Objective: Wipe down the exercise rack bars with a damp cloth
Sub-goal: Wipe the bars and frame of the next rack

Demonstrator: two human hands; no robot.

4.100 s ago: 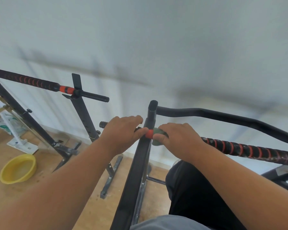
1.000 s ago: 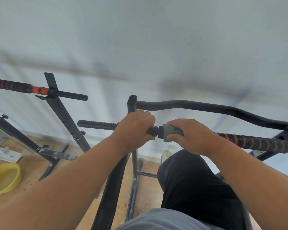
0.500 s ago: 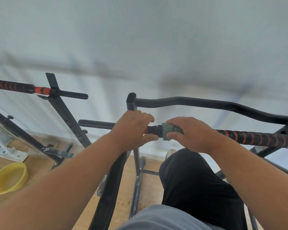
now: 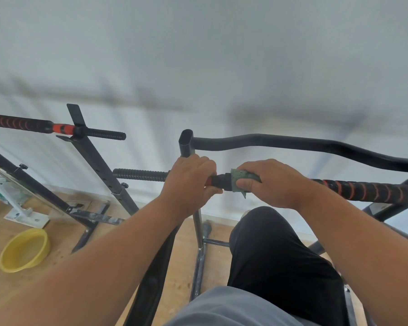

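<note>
Both hands on the near horizontal bar (image 4: 372, 191) of the rack. Left hand (image 4: 189, 182) wraps the bar right at the upright post (image 4: 186, 144), fingers curled over the top, thumb underneath. Right hand (image 4: 271, 182) grips a green cloth (image 4: 239, 180) folded around the bar, thumb pressing it from the near side; a corner of cloth hangs below the bar. Short bare black section of bar shows between the two hands, with a sliver of orange collar at the left hand's edge.

Right of the right hand: black grip with red spiral wrap runs unobstructed to the frame edge. Left of the left hand: ribbed black stub (image 4: 139, 174) sticks out past the post, free end open.

Wavy black top bar (image 4: 292, 144) runs above and behind the hands, apart from them. Second rack (image 4: 99, 161) stands further left, its own bar well clear of the near one. Person's knee in black trousers sits below the bar, under the right hand.

Yellow basin (image 4: 24, 250) on wood floor, lower left, well apart from the rack feet.
</note>
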